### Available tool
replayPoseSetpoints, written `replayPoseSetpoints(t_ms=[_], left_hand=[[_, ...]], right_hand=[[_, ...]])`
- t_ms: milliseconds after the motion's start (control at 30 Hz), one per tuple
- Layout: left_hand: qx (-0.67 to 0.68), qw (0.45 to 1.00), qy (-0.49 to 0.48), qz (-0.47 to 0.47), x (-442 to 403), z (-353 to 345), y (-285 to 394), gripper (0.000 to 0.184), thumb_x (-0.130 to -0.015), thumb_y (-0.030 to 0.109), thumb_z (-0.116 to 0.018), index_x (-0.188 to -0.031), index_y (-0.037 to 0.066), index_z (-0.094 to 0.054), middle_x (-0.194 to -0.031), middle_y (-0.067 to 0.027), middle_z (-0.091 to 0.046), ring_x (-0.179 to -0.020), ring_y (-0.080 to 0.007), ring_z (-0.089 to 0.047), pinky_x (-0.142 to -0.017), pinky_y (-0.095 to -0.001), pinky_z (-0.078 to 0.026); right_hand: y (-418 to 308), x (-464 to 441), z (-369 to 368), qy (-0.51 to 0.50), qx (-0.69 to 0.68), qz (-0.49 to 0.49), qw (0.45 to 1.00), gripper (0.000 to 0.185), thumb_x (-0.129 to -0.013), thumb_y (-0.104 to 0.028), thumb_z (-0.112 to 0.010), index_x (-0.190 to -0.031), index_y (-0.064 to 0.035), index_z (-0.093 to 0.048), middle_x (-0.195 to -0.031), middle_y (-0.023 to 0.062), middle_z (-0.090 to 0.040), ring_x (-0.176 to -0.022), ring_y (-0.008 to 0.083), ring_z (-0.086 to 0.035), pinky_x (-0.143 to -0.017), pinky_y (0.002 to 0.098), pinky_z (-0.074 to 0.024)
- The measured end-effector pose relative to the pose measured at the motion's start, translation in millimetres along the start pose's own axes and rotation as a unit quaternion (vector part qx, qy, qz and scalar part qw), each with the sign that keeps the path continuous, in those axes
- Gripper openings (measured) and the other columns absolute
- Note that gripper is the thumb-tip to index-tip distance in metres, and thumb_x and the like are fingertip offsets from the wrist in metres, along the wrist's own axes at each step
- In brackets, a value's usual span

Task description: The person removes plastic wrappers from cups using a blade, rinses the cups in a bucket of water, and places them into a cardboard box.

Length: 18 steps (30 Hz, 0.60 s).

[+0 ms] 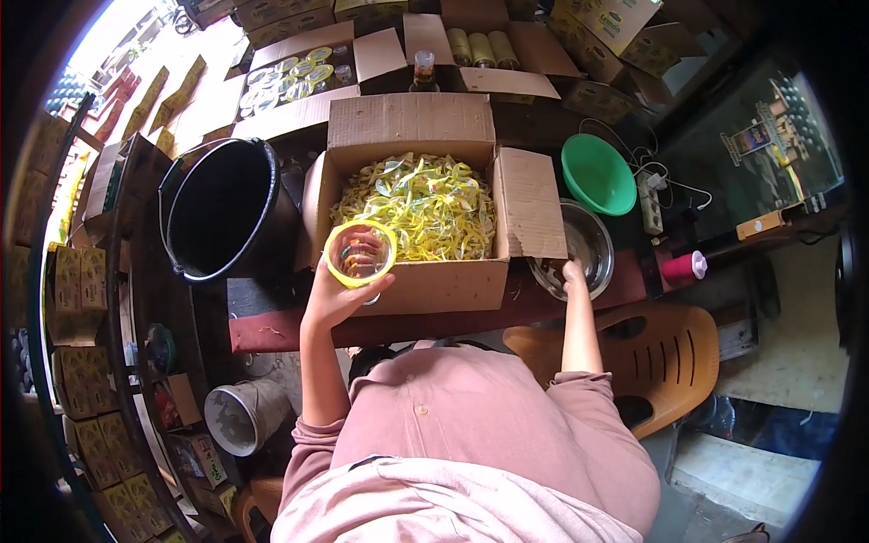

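Observation:
My left hand (342,294) is wrapped round a clear cup with a yellow rim (361,252), held over the near left corner of an open cardboard box (453,288). Yellow and clear strips (421,208) fill that box. On the right, my right hand (573,276) has its fingers closed at the near part of a round metal bowl (599,256). What those fingers hold, if anything, is too small to make out. A green bowl (598,175) sits just beyond the metal one.
A black bucket (272,208) stands left of the box. Behind are cartons of clear cups (290,81) and rolls (482,50). A power strip (651,204) and pink spool (685,267) lie right. An orange chair (670,362) is near my right arm.

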<state>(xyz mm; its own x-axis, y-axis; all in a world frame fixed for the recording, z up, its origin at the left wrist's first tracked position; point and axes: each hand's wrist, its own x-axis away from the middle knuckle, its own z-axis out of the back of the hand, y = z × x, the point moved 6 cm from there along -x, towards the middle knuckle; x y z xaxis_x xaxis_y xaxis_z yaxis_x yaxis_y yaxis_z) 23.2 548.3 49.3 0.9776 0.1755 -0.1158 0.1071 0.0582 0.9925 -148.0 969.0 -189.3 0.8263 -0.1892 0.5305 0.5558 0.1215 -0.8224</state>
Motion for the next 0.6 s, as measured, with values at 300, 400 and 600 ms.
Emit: replayPoseSetpoints(t_ms=[300, 400, 600], left_hand=[[-0.059, 0.994, 0.011, -0.092, 1.1, 13.0, 24.4, 0.064, -0.057, 0.002, -0.08, -0.111, 0.003, -0.047, -0.104, -0.0046, -0.054, -0.094, -0.0131, -0.054, -0.084, -0.027, -0.044], [-0.074, 0.99, 0.018, -0.117, 0.3, 21.9, 31.9, 0.061, -0.056, 0.002, -0.08, -0.108, 0.003, -0.049, -0.103, -0.0045, -0.054, -0.094, -0.0133, -0.054, -0.084, -0.0267, -0.044], [-0.068, 0.985, 0.008, -0.156, 1.9, 40.6, 44.5, 0.055, -0.059, 0.003, -0.075, -0.108, 0.001, -0.05, -0.101, -0.0075, -0.057, -0.092, -0.0147, -0.056, -0.083, -0.027, -0.045]], right_hand=[[-8.4, -11.1, -35.4, 0.041, 0.025, 0.054, 0.997, 0.029, -0.077, -0.011, -0.056, -0.104, 0.0003, -0.058, -0.09, 0.0088, -0.063, -0.073, 0.0182, -0.059, -0.067, 0.0301, -0.0454], [-8.4, -16.3, -36.9, 0.063, 0.035, 0.077, 0.994, 0.029, -0.076, -0.012, -0.057, -0.103, 0.0002, -0.059, -0.089, 0.0086, -0.064, -0.073, 0.0187, -0.059, -0.068, 0.0301, -0.0455], [-11.0, -21.3, -35.2, 0.105, 0.047, 0.121, 0.986, 0.03, -0.074, -0.013, -0.058, -0.102, 0.0, -0.059, -0.087, 0.0082, -0.064, -0.074, 0.0197, -0.06, -0.069, 0.0301, -0.0455]])
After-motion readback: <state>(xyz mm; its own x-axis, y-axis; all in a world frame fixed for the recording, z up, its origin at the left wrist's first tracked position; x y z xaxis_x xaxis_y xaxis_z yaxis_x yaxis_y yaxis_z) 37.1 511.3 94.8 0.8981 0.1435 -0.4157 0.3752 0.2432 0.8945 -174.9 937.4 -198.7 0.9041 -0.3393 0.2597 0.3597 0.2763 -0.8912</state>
